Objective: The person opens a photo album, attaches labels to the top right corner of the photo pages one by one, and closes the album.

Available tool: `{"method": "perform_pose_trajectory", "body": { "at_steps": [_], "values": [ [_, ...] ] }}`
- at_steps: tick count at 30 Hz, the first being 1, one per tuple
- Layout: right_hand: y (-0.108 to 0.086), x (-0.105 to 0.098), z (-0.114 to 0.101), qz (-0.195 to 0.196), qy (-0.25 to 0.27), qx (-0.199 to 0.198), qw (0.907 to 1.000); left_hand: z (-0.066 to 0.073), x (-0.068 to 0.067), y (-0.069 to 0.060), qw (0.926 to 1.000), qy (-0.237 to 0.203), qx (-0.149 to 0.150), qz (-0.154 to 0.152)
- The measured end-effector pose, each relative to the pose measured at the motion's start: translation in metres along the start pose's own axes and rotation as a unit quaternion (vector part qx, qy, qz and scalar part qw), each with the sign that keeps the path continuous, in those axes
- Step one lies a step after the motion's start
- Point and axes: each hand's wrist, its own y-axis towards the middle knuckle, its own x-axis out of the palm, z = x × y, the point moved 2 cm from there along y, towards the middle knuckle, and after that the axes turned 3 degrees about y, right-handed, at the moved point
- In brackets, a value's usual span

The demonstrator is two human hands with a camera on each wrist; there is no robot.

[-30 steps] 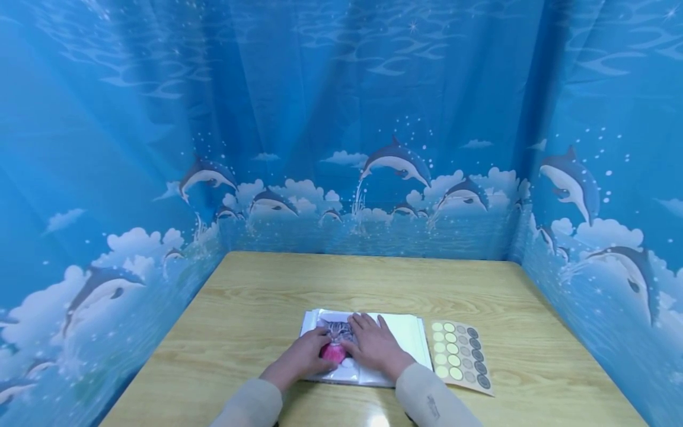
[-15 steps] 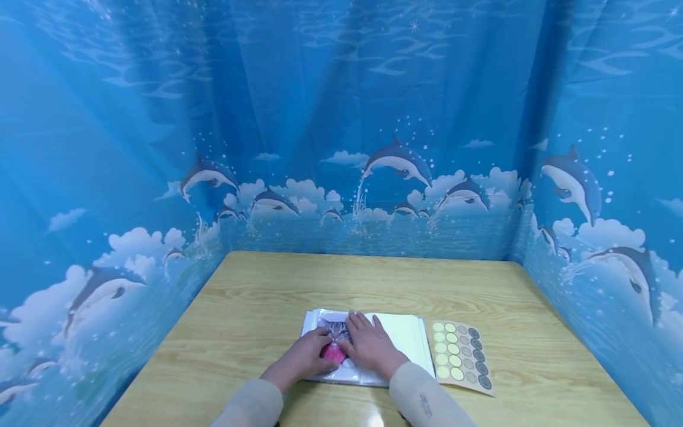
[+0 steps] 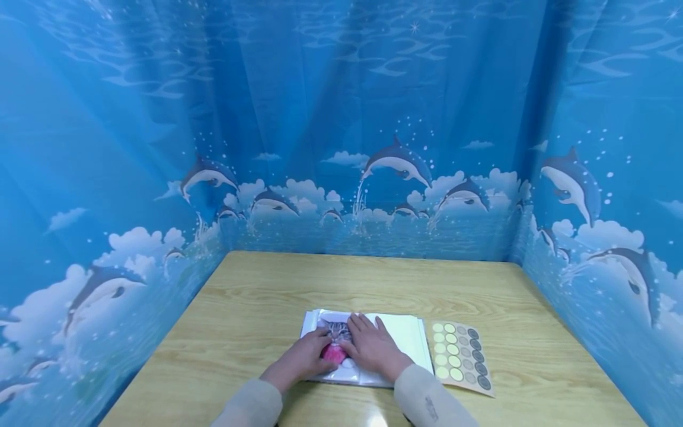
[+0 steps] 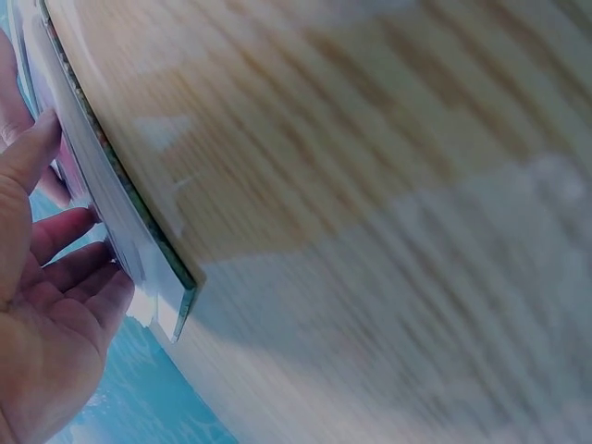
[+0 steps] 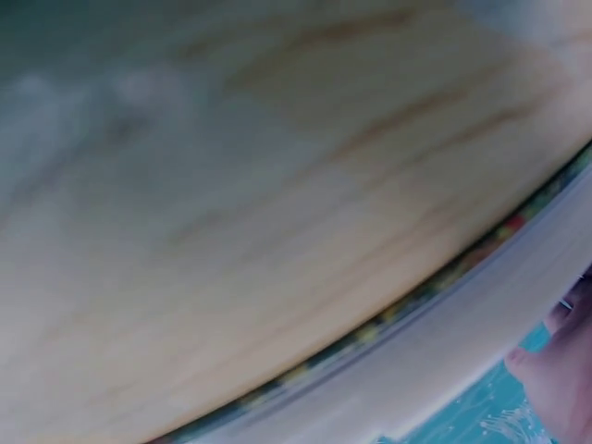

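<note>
An album [image 3: 408, 332] with clear-sleeved pages lies open on the table. Its left page carries a picture of a striped cat [image 3: 334, 354] with a pink part below the face. My left hand [image 3: 304, 356] rests on the left page, thumb and fingertips touching around the picture's left and lower sides. In the left wrist view, the fingers of that hand [image 4: 55, 305] are loosely bent against the page by the album's edge. My right hand [image 3: 373, 348] lies flat across the picture's right side and the fold, covering part of it. Only a bit of that hand [image 5: 560, 379] shows in the right wrist view.
A sheet of round stickers [image 3: 463, 356], pale yellow, beige and dark grey, lies just right of the album. The wood-grain table [image 3: 256, 290] is enclosed on three sides by a blue dolphin-print curtain [image 3: 320, 118].
My right hand slid slightly left over the picture, then back right to about its earlier place. The left hand and the album have stayed put.
</note>
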Motion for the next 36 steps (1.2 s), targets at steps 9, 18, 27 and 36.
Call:
{"method": "perform_pose_trajectory", "body": {
  "at_steps": [9,18,27,36],
  "values": [
    [-0.003,-0.001,0.01,-0.005,0.004,0.01,0.9999,0.002,-0.001,-0.002,1.0,-0.002,0.003,0.003],
    [-0.008,-0.005,0.016,0.012,0.013,0.011,0.9998,0.001,0.001,0.0,0.9999,0.01,-0.003,0.0],
    [-0.018,-0.009,0.029,0.01,0.036,0.04,0.9985,0.0,0.0,0.0,0.9997,0.015,-0.016,-0.006],
    [-0.032,-0.017,0.046,0.03,0.067,0.084,0.9938,-0.003,0.0,0.002,0.9995,0.0,-0.031,-0.005]
  ]
}}
